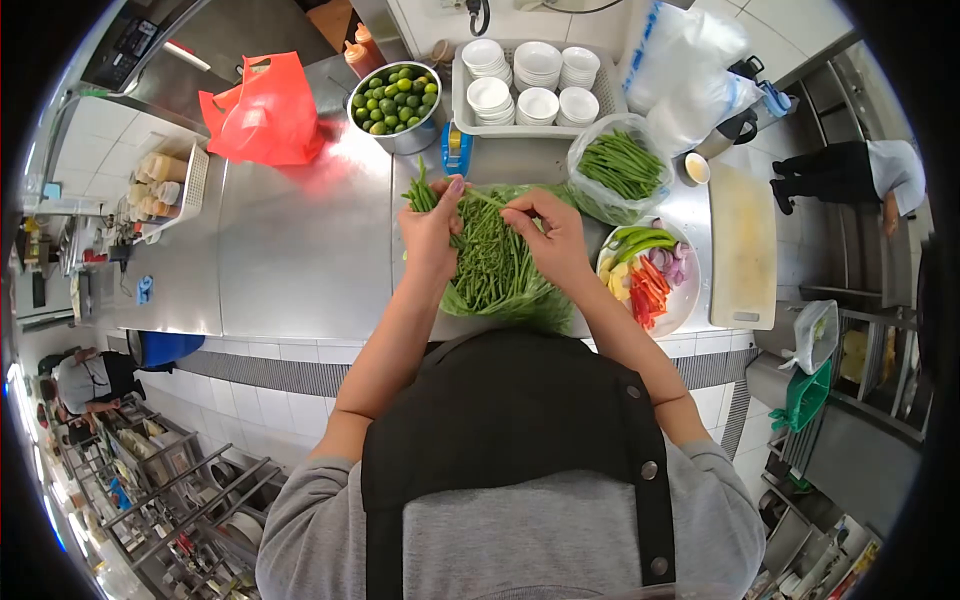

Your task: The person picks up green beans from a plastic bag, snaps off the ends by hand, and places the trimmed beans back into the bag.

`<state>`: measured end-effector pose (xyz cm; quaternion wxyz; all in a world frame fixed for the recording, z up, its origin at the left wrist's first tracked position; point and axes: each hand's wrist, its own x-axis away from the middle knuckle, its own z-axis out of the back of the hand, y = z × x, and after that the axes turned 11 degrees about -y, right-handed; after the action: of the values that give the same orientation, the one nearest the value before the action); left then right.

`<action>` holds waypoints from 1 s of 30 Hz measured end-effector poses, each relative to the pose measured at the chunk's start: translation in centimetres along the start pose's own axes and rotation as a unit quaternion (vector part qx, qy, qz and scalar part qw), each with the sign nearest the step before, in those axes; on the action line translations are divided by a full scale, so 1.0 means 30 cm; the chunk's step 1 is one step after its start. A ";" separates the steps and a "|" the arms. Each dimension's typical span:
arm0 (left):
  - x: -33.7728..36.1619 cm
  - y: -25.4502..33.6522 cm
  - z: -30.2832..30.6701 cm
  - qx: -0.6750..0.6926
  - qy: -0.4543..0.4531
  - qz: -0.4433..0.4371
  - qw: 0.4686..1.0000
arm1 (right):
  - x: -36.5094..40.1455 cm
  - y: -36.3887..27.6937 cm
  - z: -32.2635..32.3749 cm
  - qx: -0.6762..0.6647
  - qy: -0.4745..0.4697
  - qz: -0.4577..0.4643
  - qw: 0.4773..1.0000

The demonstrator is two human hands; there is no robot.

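My left hand (432, 228) is closed round a small bunch of green beans (421, 193), whose tips stick out above the fingers. My right hand (546, 228) pinches the end of a thin green strand that stretches across from the left hand. Below both hands, a pile of long thin green beans (492, 262) lies in an open green plastic bag (552, 305) on the steel counter. To the right, a clear bag (620, 165) holds more green beans. Beside my right forearm is a white plate (684, 297) with sliced red and green peppers, onion and pale yellow pieces.
Behind stand a metal bowl of limes (397, 98), a blue tape dispenser (456, 150) and a tray of white cups (538, 62). A red bag (262, 110) lies left, a cutting board (743, 255) right. A person (860, 175) stands at far right, another (85, 380) at far left.
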<state>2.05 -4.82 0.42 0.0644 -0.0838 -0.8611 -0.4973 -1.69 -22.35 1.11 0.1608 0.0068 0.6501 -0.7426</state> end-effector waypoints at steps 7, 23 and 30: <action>-0.045 0.029 0.175 0.137 0.051 0.033 0.989 | 0.044 -0.091 0.010 0.043 -0.213 0.013 0.976; -0.007 -0.166 0.284 -0.660 -0.127 -0.060 0.738 | 0.045 0.139 -0.004 0.160 -0.219 -0.051 0.961; -0.052 -0.089 0.259 -0.597 -0.180 0.085 0.777 | 0.089 0.150 0.064 0.159 -0.149 -0.152 0.964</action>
<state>2.81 0.48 -6.01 -0.1120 -0.2665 -0.3769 -0.8800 -2.73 -25.29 -3.52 0.1375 -0.1770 0.4856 -0.8450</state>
